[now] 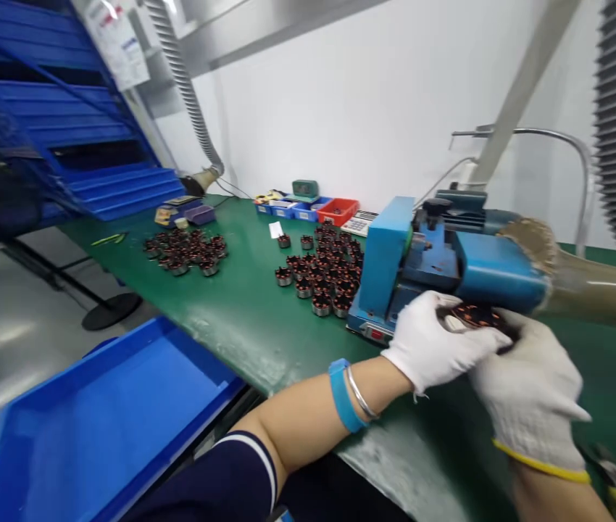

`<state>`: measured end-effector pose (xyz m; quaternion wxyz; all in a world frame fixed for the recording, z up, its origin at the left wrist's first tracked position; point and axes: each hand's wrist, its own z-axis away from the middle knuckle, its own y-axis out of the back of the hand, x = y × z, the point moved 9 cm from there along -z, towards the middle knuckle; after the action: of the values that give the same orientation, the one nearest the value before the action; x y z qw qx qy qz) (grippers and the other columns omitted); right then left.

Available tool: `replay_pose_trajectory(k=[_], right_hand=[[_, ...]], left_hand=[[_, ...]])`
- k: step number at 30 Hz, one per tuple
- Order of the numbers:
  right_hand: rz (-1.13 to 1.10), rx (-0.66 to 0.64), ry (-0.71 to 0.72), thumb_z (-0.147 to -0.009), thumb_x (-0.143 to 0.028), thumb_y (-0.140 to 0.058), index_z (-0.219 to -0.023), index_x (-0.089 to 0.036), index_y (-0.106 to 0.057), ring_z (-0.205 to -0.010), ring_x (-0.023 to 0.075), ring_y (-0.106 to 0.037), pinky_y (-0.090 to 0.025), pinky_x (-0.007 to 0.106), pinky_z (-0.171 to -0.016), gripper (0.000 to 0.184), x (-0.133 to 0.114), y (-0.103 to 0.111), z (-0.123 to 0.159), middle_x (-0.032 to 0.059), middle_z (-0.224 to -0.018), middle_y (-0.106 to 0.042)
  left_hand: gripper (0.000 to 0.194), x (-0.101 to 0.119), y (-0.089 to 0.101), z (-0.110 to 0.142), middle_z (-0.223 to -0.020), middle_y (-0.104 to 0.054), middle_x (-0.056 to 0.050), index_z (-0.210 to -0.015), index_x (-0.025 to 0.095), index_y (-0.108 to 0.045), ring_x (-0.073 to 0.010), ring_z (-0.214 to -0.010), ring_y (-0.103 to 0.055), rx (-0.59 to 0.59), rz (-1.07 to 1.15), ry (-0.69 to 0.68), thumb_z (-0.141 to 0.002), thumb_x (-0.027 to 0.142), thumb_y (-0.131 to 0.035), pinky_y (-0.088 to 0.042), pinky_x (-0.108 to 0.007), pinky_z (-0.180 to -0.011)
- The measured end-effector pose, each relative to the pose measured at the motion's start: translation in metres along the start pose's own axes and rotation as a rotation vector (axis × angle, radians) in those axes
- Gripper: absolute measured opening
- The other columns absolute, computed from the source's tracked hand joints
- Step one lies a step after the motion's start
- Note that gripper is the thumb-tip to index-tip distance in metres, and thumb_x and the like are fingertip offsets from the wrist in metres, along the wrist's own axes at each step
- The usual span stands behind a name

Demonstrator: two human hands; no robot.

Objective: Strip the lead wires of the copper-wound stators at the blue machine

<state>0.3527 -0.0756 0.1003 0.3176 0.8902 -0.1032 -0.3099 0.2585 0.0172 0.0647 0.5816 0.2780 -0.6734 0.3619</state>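
Both of my hands wear white work gloves and hold one motor stator (479, 316), dark with copper-coloured windings, in front of the blue bench machine (430, 264). My left hand (441, 344) grips its left side, thumb along the near edge. Around its right side my right hand (530, 370) is closed, slightly blurred, with some fingers hidden. A small white piece shows by the left fingers; I cannot make out what it is. Left of the machine stands a group of similar stators (327, 268) on the green table (254, 312).
A second stator cluster (188, 250) lies farther left. Along the wall are a red bin (338, 212), blue bins (305, 211) and a calculator (359, 223). A large blue tray (112, 406) sits lower left. Pliers (615, 471) lie lower right; a duct (601, 284) adjoins the machine.
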Motion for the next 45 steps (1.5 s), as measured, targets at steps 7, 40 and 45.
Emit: replay_pose_trajectory(k=[7,40,45], right_hand=[[0.012,0.047,0.129,-0.072,-0.032,-0.064,-0.090,-0.028,-0.070,-0.040,0.0213,-0.049,-0.035,0.031,-0.036,0.019,-0.007,0.003,-0.004,0.0035,-0.054,-0.059],[-1.026,-0.423,-0.501,-0.073,-0.041,-0.066,-0.071,-0.016,-0.060,-0.046,0.0085,-0.051,-0.042,0.020,-0.043,0.026,0.004,-0.044,0.031,-0.0024,-0.054,-0.057],[-1.076,-0.048,-0.644,-0.071,-0.042,-0.068,-0.069,-0.019,-0.055,-0.043,0.0066,-0.049,-0.052,0.024,-0.052,0.027,0.046,-0.007,0.012,-0.0065,-0.054,-0.053]], left_hand=[[0.058,-0.002,-0.005,0.000,-0.097,-0.072,-0.004,-0.097,0.020,-0.055,-0.0229,-0.097,-0.068,-0.056,0.069,0.053,-0.048,0.017,-0.086,-0.052,-0.041,-0.097],[0.053,0.014,0.047,0.031,-0.097,-0.066,-0.004,-0.106,0.019,-0.051,-0.0185,-0.083,-0.067,0.026,-0.545,-0.418,-0.057,0.018,-0.070,-0.056,-0.034,-0.080],[0.049,0.018,0.051,0.029,-0.095,-0.066,-0.005,-0.098,0.018,-0.051,-0.0203,-0.085,-0.067,0.146,-0.539,-0.414,-0.054,0.022,-0.072,-0.056,-0.037,-0.083]])
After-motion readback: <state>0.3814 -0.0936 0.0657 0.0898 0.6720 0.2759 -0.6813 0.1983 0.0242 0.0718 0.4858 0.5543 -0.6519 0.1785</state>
